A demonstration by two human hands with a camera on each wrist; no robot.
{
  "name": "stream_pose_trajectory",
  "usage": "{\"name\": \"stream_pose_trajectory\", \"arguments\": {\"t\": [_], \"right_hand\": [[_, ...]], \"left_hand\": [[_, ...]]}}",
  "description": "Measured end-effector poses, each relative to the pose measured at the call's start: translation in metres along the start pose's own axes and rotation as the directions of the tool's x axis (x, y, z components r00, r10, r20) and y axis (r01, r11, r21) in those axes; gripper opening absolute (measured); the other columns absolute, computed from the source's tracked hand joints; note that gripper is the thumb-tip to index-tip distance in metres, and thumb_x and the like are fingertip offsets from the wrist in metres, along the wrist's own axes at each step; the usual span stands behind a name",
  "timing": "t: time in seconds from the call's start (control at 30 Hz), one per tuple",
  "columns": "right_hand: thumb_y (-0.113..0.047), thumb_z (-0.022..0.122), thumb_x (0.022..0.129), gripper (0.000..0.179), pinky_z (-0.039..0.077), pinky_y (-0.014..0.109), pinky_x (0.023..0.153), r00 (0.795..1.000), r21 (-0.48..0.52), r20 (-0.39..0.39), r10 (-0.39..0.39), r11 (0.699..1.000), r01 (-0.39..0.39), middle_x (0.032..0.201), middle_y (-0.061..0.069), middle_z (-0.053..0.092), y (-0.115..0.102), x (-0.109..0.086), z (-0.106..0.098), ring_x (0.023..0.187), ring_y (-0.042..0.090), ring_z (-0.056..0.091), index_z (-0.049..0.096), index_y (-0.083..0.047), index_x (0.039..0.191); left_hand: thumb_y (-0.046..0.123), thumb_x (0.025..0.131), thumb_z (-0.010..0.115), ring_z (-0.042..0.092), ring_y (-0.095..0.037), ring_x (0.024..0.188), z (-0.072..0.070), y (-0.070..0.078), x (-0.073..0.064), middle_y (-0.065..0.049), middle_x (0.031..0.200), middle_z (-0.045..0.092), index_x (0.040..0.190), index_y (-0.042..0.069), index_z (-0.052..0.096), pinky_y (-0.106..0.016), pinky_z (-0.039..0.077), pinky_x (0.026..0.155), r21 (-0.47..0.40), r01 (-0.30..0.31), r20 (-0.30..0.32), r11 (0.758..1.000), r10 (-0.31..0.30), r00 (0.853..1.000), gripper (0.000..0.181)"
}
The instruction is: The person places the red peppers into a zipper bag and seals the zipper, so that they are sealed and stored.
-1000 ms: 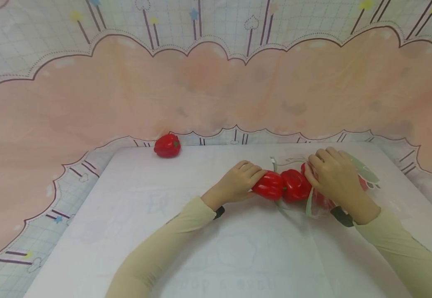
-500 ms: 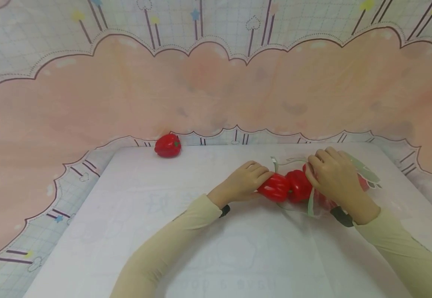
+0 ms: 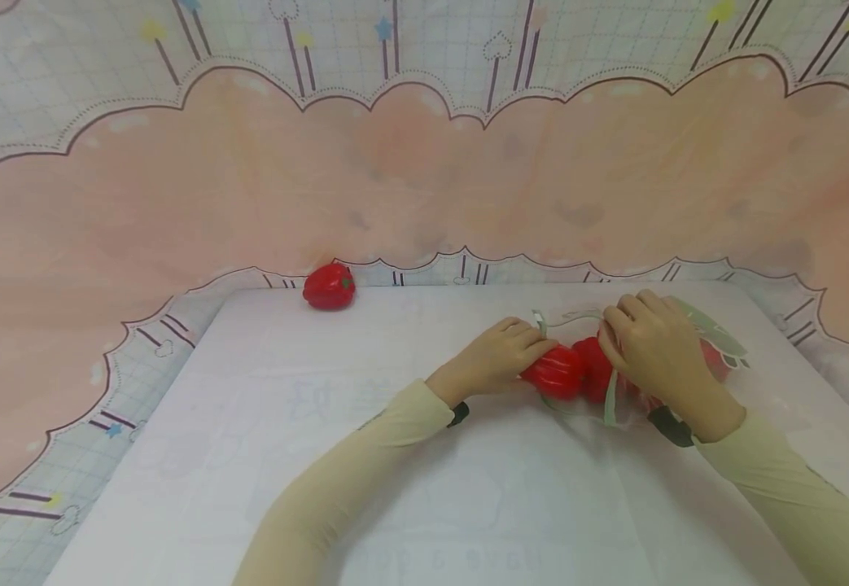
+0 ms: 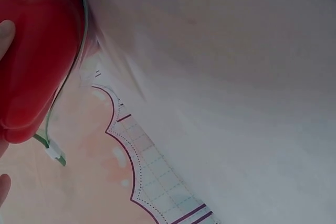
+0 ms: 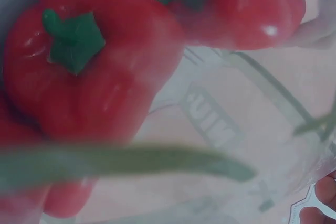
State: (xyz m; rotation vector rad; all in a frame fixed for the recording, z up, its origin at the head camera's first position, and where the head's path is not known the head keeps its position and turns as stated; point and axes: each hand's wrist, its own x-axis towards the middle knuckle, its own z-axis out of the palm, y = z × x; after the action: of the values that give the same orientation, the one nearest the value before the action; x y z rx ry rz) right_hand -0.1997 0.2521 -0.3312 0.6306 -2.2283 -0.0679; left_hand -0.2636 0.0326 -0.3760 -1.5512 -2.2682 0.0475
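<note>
Gripping a pepper [image 3: 557, 373] from its left side, the left hand [image 3: 497, 358] has its fingers bent over the top, and the left wrist view shows a fingertip [image 4: 4, 36] pressed against the red skin. This pepper lies at the mouth of a clear bag [image 5: 226, 114], whose thin green rim [image 4: 80, 51] runs along its side to a white tab [image 4: 53, 150]. The right hand [image 3: 654, 346] curls its fingers over the bag near the mouth, grasping the plastic. Between the hands, a second pepper [image 3: 594, 370] sits against the first, partly hidden by the right hand. The right wrist view looks through hazy plastic at its green stem [image 5: 77, 43], with more red [image 5: 21, 140] at the lower left and a blurred green strip [image 5: 126, 163] across the foreground. Well apart from these, a lone pepper [image 3: 330, 286] lies on its side at the far edge of the white table [image 3: 248, 456], its stem turned right. Behind it hangs a peach cloth [image 3: 424, 187] with scalloped borders. Both sleeves [image 3: 358, 456] are pale yellow-green.
</note>
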Motion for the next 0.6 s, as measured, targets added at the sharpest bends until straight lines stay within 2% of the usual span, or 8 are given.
{"name": "stream_pose_trajectory", "arguments": {"t": [0.2, 0.43, 0.6], "right_hand": [[-0.013, 0.058, 0.078, 0.018, 0.045, 0.038, 0.053, 1.000, 0.004, -0.012, -0.006, 1.000, 0.006, 0.068, 0.017, 0.060, 0.000, 0.000, 0.000, 0.065, 0.030, 0.050, 0.064, 0.004, 0.077], [-0.012, 0.059, 0.078, 0.017, 0.046, 0.039, 0.053, 1.000, 0.003, -0.028, -0.010, 1.000, 0.010, 0.069, 0.018, 0.060, 0.001, 0.000, 0.001, 0.065, 0.030, 0.051, 0.064, 0.005, 0.077], [-0.012, 0.057, 0.079, 0.018, 0.047, 0.040, 0.053, 0.999, 0.004, -0.040, -0.015, 1.000, 0.015, 0.068, 0.018, 0.059, 0.001, 0.000, 0.001, 0.064, 0.031, 0.051, 0.064, 0.005, 0.076]], "left_hand": [[0.038, 0.083, 0.070, 0.054, -0.014, 0.116, -0.001, 0.004, 0.007, 0.003, 0.122, 0.061, 0.129, 0.017, 0.054, -0.028, 0.039, 0.107, -0.011, -0.009, 0.011, 1.000, 0.009, 1.000, 0.053], [0.041, 0.082, 0.070, 0.052, -0.014, 0.120, 0.002, 0.007, 0.012, 0.003, 0.126, 0.060, 0.132, 0.017, 0.052, -0.028, 0.037, 0.108, -0.018, 0.001, 0.048, 1.000, 0.000, 0.999, 0.058], [0.039, 0.083, 0.068, 0.052, -0.013, 0.120, 0.005, 0.008, 0.015, 0.003, 0.126, 0.060, 0.132, 0.018, 0.052, -0.028, 0.037, 0.108, 0.017, -0.014, 0.055, 1.000, 0.013, 0.998, 0.056]]}}
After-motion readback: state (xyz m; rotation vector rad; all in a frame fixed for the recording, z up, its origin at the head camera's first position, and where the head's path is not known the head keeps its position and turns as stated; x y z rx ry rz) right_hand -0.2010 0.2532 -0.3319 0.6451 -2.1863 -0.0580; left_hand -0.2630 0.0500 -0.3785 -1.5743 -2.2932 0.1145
